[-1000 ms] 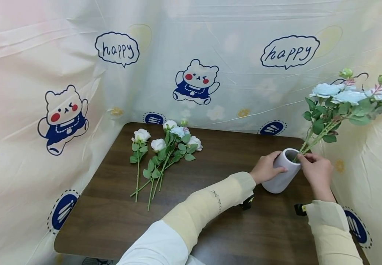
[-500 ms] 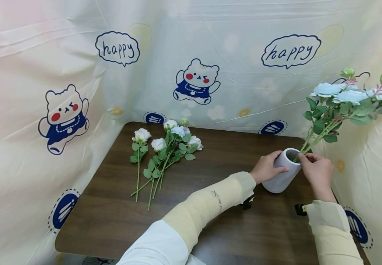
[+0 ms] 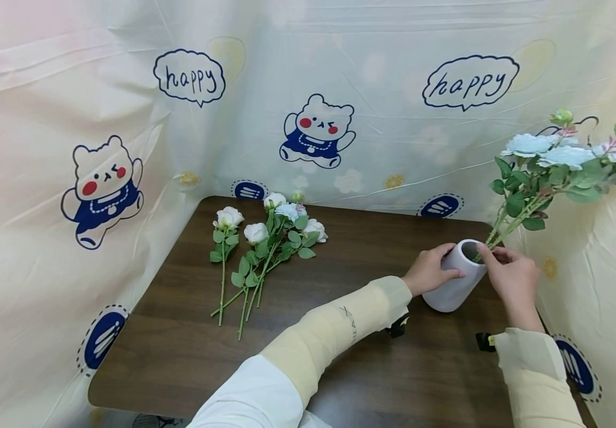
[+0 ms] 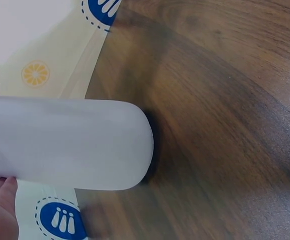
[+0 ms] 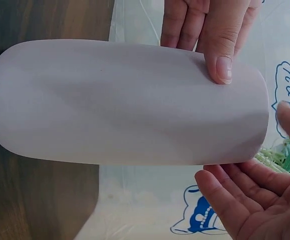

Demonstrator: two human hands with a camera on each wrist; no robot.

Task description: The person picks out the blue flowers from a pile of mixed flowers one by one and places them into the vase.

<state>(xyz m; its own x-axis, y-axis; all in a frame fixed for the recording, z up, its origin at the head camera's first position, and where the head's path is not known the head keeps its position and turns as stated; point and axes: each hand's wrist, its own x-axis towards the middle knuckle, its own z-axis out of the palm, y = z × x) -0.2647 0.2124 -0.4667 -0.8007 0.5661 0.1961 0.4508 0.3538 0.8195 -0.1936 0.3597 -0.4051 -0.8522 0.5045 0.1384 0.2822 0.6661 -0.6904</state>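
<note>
A white vase [image 3: 453, 290] stands upright near the table's right side. My left hand [image 3: 428, 272] grips it just below the rim, and its thumb shows on the wall in the right wrist view. Several pale blue artificial flowers [image 3: 564, 157] lean out to the right, their stems [image 3: 506, 227] inside the vase mouth. Beside the rim is my right hand [image 3: 515, 278]. In the right wrist view its thumb stands apart from its loosely spread fingers [image 5: 217, 195], which are at the vase's side. The stem ends are hidden in the vase.
Several white roses and a pale blue flower [image 3: 286, 212] lie on the left part of the brown table [image 3: 372, 238], stems toward me. One white rose [image 3: 227, 219] lies a little apart from them. A printed curtain [image 3: 382, 71] hangs close behind and beside the table.
My right thumb has lifted slightly up and away from the stems at the rim. The left hand, the vase and the flowers have hardly moved.
</note>
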